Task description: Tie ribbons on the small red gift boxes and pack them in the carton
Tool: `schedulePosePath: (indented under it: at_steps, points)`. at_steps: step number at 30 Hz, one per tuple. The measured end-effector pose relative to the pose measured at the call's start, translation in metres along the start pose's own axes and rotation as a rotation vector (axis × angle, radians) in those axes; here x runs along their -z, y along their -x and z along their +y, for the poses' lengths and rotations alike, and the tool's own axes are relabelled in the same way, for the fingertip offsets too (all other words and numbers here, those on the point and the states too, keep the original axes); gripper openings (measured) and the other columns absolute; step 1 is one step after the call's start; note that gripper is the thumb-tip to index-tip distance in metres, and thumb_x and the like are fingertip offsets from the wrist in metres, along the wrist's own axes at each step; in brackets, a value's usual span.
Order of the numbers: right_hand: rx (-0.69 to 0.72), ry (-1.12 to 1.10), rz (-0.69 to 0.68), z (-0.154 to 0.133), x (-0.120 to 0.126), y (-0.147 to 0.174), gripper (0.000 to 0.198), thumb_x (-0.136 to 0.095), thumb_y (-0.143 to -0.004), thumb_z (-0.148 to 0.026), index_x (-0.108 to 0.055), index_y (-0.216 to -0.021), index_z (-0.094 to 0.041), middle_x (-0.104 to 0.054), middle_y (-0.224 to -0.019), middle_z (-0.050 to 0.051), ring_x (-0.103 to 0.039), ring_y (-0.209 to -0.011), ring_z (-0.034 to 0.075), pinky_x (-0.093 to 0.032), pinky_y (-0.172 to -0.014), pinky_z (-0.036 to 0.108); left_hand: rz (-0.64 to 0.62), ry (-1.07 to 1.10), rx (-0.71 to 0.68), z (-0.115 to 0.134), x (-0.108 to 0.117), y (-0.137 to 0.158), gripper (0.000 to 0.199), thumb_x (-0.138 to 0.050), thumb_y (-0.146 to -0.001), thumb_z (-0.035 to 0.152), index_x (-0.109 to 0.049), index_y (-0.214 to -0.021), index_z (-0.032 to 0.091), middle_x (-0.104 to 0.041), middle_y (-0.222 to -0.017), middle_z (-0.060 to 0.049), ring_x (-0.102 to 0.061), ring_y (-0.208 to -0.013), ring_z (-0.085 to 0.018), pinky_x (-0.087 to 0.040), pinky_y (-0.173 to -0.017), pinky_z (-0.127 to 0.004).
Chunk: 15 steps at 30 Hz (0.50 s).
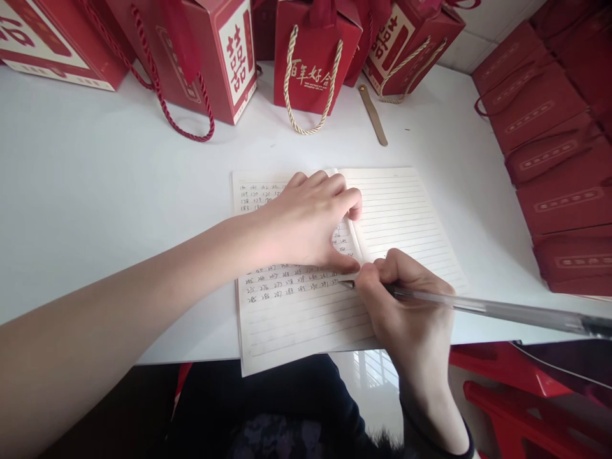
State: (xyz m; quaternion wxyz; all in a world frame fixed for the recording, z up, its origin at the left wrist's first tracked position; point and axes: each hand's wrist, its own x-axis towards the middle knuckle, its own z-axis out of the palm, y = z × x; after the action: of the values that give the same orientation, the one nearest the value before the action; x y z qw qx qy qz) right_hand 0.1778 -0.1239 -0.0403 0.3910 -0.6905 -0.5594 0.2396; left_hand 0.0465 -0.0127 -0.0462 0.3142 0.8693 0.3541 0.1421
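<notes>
Cream, ruled notebook pages (301, 325) bear rows of handwritten numbers (288, 291).

Below the right hand (411, 325), a black band (409, 417) is circling the wrist (440, 414); left of that hand, dark, partly mottled clothing (268, 392) is showing.

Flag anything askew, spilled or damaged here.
Slightly odd: the notebook juts past the near edge of the table at its lower left corner, leaving that bit apparently unsupported. I see no spill or damage.
</notes>
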Motion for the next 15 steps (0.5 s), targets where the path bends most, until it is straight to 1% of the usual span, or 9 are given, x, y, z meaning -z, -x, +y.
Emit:
schedulePosePath:
  at_steps: [3,6,11,15]
  points:
    - [-0.027,0.005,0.028,0.0,0.0002,0.0001,0.035,-0.055,-0.078,-0.018,-0.031,-0.052,-0.019,-0.03,-0.047,-0.006,-0.028,-0.044,0.007,-0.024,-0.039,0.019,-0.001,-0.004,-0.003,0.0003,0.0001,0.0,0.038,-0.069,-0.064,0.045,-0.053,-0.09,0.022,-0.051,-0.101,-0.003,-0.041,-0.115,-0.033,-0.032,-0.098,-0.045]
    - [-0.019,0.023,0.009,-0.0006,0.0,-0.0003,0.035,-0.056,-0.077,-0.019,-0.032,-0.051,-0.018,-0.033,-0.046,-0.006,-0.029,-0.044,0.007,-0.025,-0.04,0.019,-0.005,-0.016,-0.015,-0.0003,-0.0002,-0.0003,0.039,-0.069,-0.064,0.047,-0.053,-0.09,0.022,-0.051,-0.099,-0.003,-0.042,-0.114,-0.033,-0.032,-0.097,-0.046]
    - [-0.003,0.03,0.005,-0.0009,-0.0007,-0.0009,0.036,-0.056,-0.077,-0.018,-0.029,-0.052,-0.018,-0.03,-0.046,-0.006,-0.026,-0.044,0.006,-0.023,-0.039,0.019,-0.003,-0.043,-0.026,-0.0009,-0.0005,-0.0008,0.043,-0.071,-0.062,0.05,-0.053,-0.09,0.022,-0.051,-0.099,-0.003,-0.043,-0.112,-0.032,-0.032,-0.097,-0.045]
    - [-0.009,0.033,0.015,-0.0006,-0.001,-0.0007,0.035,-0.056,-0.076,-0.018,-0.031,-0.052,-0.018,-0.031,-0.046,-0.006,-0.027,-0.044,0.006,-0.024,-0.04,0.018,-0.004,-0.02,-0.021,-0.0009,-0.0005,-0.0007,0.041,-0.07,-0.063,0.048,-0.053,-0.09,0.022,-0.052,-0.101,-0.004,-0.041,-0.114,-0.033,-0.032,-0.097,-0.045]
